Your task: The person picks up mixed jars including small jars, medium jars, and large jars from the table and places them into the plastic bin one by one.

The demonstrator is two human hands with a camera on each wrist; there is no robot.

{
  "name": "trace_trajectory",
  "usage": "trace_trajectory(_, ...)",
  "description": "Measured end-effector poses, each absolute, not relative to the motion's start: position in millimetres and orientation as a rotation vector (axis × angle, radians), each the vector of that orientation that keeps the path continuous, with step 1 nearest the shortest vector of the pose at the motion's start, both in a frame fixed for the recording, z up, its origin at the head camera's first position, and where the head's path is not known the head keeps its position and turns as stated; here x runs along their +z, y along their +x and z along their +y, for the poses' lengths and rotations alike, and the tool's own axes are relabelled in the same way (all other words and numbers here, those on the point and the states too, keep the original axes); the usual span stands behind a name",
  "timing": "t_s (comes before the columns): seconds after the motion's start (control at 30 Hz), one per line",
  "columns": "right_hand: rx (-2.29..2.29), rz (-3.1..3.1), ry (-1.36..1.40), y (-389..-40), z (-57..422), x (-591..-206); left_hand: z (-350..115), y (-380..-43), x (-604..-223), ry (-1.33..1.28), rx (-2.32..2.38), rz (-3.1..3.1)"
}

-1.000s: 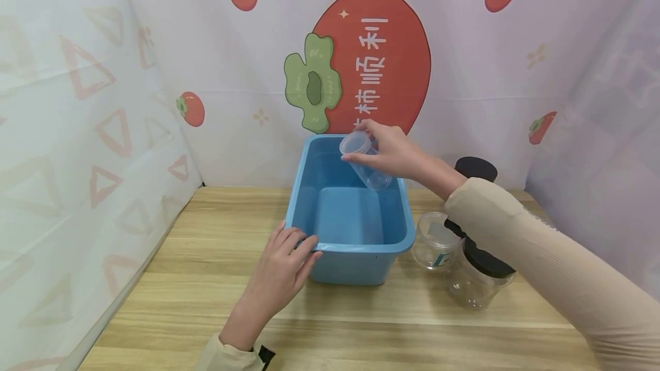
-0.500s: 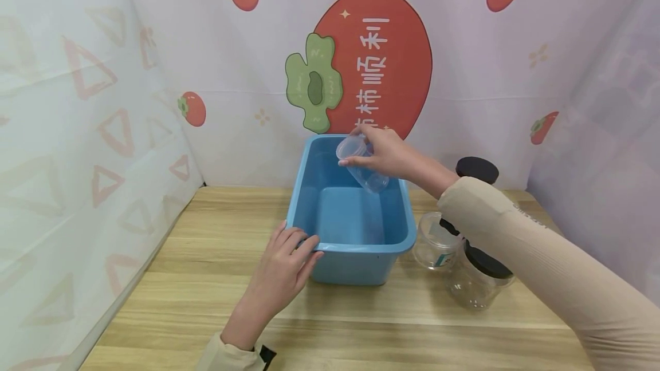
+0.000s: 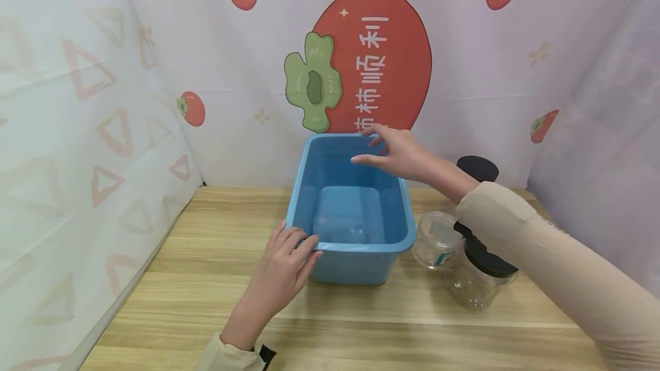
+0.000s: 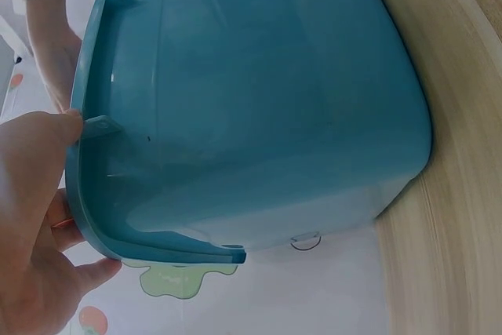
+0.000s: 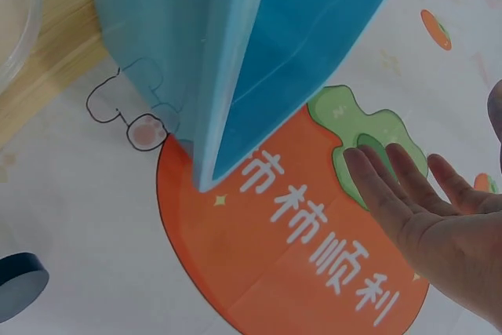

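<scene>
A blue plastic tub [image 3: 394, 265] stands on the wooden table in the middle of the head view. My left hand [image 3: 281, 265] holds its near left corner, fingers over the rim and thumb at the outer side, as the left wrist view also shows. Above the tub's far right side is my right hand [image 3: 404, 156], its fingers spread and holding nothing; in the right wrist view the hand [image 5: 451, 229] is apart from the tub wall. On the tub floor, towards the near end, lies a faint clear plastic cup [image 3: 337, 227], hard to make out.
Right of the tub stand a clear round container [image 3: 433, 245] with a small label and a clear jar [image 3: 471, 288] with a black lid. Another black lid [image 3: 476, 168] shows behind my right forearm, which hides part of this group. A patterned cloth [image 3: 232, 73] hangs behind the table.
My right hand has let go of the clear plastic cup, which dropped from the hand to the tub floor. The fingers have spread. My left hand stays on the rim.
</scene>
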State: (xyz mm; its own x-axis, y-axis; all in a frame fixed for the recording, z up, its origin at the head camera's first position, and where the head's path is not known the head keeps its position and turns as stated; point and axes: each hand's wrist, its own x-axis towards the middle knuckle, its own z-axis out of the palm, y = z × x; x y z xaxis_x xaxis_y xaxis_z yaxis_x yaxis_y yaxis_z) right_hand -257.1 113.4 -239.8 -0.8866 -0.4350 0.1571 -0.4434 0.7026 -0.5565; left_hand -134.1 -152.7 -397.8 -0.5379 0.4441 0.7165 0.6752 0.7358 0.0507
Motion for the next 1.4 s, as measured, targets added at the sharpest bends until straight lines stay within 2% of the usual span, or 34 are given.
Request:
trace_trajectory(0.67,0.976,-2.824,0.641,-230.2,160.2,-236.8,-153.1,-134.6,-397.4,-0.847,-0.418,-2.231)
trace_trajectory(1.4,0.951,-2.773,0.536,-203.6,199.8,-255.6,-154.2,-134.0,-397.0,-0.844,-0.414,-2.241)
